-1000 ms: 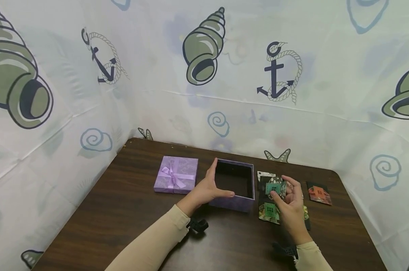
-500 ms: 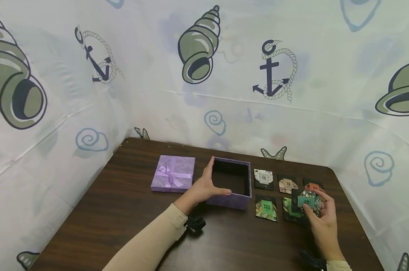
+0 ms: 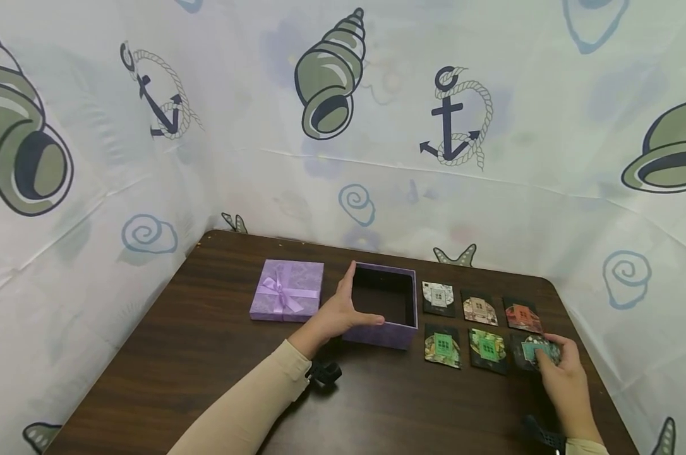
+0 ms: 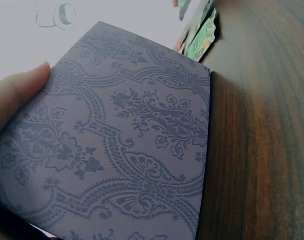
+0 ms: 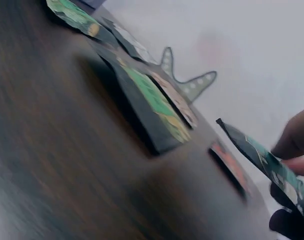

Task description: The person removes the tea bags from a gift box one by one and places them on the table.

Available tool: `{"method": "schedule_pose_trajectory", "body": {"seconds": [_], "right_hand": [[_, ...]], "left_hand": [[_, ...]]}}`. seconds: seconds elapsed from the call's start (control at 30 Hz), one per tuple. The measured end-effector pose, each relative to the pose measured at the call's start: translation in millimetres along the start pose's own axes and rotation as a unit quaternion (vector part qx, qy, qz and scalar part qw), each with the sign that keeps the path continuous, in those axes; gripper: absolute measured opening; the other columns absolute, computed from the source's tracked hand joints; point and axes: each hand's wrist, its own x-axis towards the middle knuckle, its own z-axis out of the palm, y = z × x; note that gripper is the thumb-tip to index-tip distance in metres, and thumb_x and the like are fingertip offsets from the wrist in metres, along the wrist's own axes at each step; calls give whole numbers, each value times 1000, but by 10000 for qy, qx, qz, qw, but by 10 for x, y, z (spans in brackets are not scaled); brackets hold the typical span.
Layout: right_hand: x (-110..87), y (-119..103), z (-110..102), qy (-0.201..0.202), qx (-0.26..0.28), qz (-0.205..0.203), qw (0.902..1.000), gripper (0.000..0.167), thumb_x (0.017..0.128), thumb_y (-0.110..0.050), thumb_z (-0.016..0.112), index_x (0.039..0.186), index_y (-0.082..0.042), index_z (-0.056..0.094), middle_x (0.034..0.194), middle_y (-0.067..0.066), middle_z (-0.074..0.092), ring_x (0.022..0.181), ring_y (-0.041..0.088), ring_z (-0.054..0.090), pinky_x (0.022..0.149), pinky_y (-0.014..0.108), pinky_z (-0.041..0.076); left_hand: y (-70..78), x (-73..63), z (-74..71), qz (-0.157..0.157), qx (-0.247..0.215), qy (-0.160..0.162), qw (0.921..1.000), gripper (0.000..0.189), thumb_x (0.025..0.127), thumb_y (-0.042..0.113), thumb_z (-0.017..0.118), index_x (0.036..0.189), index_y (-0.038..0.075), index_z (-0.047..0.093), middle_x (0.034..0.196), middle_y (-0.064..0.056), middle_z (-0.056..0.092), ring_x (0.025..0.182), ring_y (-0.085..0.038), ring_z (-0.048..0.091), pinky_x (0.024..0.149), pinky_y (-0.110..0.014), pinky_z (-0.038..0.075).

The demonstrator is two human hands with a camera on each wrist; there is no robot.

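In the head view my left hand point(image 3: 333, 315) rests at the near left corner of an open purple gift box point(image 3: 379, 336). Its fingers lie straight along the left wall, and the thumb stretches over the front rim. Patterned purple paper covers the box wall point(image 4: 126, 130) in the left wrist view. Far right, my right hand point(image 3: 567, 378) pinches a small black packet with a teal label point(image 3: 529, 349) between thumb and fingers, low over the table. In the right wrist view this teal packet point(image 5: 264, 160) is tilted above the tabletop. The box's dark inside holds nothing visible.
Beside the box lie packets in two rows: white point(image 3: 438, 298), pinkish point(image 3: 480, 308), red point(image 3: 523, 315), and two green-labelled ones, left point(image 3: 442, 346) and right point(image 3: 487, 349). The purple lid with a ribbon bow point(image 3: 288, 291) lies left. Patterned cloth point(image 3: 400, 126) hangs behind.
My right hand has carried the teal packet rightward from above the other packets and lowered it at the right end of the near row. The left hand stays at the box.
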Motion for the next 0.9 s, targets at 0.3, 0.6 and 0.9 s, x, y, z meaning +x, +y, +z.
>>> {"method": "schedule_pose_trajectory", "body": {"seconds": [0.3,0.6,0.9], "right_hand": [[131,206,-210,-1008,-1778,11,9789,94,101,-69,66,155,4,42,152,45,42,132,70,42,98,80,34],[104,202,-178,-807,-2139,-306,9730,84,99,-69,69,151,-4,58,143,41,30,129,69,23,92,82,20],[105,222,-131,-659,-2144,-748,9716,74,101,-56,74,150,-3,60,132,37,44,115,60,37,88,75,29]], "left_hand": [[26,7,14,-85,3,3,10000,143,82,39,98,174,45,-11,185,-9,-8,171,-43,0,129,-74,23],[24,13,7,-85,34,22,10000,144,80,43,99,174,44,-10,186,-4,-6,170,-44,5,127,-74,27],[-3,28,7,-78,-24,-22,10000,151,73,54,101,173,46,-12,186,-4,-5,169,-46,15,127,-72,29]]}}
